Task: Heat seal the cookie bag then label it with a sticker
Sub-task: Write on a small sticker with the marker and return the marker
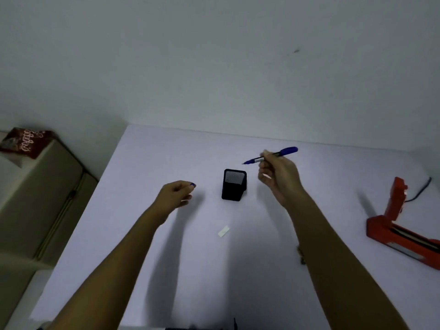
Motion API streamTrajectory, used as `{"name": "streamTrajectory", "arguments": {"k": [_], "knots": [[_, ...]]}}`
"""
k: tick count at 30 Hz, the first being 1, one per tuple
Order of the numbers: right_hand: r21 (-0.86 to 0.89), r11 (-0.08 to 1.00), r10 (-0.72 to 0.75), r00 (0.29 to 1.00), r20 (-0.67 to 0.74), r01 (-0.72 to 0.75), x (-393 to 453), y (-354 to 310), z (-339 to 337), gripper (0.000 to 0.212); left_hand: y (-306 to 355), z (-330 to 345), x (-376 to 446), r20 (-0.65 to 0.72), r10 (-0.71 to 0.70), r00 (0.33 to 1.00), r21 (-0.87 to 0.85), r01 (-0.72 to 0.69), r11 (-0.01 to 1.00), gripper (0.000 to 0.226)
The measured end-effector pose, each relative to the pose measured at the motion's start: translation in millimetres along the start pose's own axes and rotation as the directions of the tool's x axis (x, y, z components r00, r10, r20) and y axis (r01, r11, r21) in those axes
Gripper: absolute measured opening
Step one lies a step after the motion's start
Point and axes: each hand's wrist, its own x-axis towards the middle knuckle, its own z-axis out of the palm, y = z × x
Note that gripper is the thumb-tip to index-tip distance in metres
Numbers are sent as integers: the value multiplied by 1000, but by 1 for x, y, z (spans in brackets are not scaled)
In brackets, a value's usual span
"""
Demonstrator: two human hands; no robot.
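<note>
My right hand (277,175) holds a blue pen (273,155) above the table, its uncapped tip pointing left. A blue pen cap (192,185) is pinched at the fingertips of my left hand (175,196), which hovers left of a black mesh pen holder (234,184). Between my forearms, a small white sticker (223,231) lies flat on the white table (142,163). An orange heat sealer (402,225) sits at the right with its arm raised. The red cookie bag (26,141) lies on a beige surface at the far left, off the table.
A black cord (421,190) runs behind the heat sealer. A small dark object (302,257) shows beside my right forearm. The beige cabinet (42,198) stands left of the table, and a pale wall rises behind it.
</note>
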Motion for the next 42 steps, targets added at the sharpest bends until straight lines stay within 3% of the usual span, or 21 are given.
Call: {"name": "streamTrajectory", "arguments": {"k": [2, 4, 7, 14, 19, 27, 29, 31, 33, 35, 38, 42], "knots": [[7, 998, 61, 998, -20, -61, -3, 19, 8, 9, -19, 14, 14, -63, -185, 981, -188, 170, 967, 12], [42, 992, 125, 990, -59, -122, -7, 36, 0, 9, -39, 21, 25, -111, -370, 922, -397, 300, 867, 8], [64, 984, 175, 979, -107, -169, -13, 54, -21, 9, -64, 26, 37, -211, -495, 843, -431, 375, 821, 22], [158, 966, 235, 953, -192, -206, -31, 67, -72, 7, -101, 34, 58, -303, -388, 870, -199, 340, 919, 42], [165, 961, 252, 947, -198, -221, -33, 77, -83, 7, -100, 34, 73, -315, -366, 876, -124, 345, 930, 40], [115, 980, 179, 967, -179, -160, -31, 90, -79, 14, -91, 35, 63, -355, -363, 862, -163, 326, 931, 36], [39, 992, 122, 977, -173, -118, -27, 99, -77, 11, -94, 37, 53, -353, -341, 872, -160, 303, 940, 32], [-232, 972, -2, 995, -105, -22, -25, 117, -74, 11, -97, 41, 42, -332, -331, 884, -144, 299, 943, 30], [-607, 769, -162, 980, 119, 201, -22, 144, -73, 11, -100, 46, 32, -309, -337, 889, -133, 310, 941, 27], [-811, 458, -120, 929, 349, 364, -18, 174, -71, 17, -104, 52, 23, -284, -355, 891, -132, 330, 935, 24], [-833, 193, 16, 847, 531, 519, -10, 215, -66, 33, -113, 58, 16, -243, -362, 900, -98, 348, 932, 26], [-795, -47, 100, 795, 599, 605, 0, 243, -69, 57, -120, 67, 10, -183, -351, 918, -63, 345, 936, 21]]}}
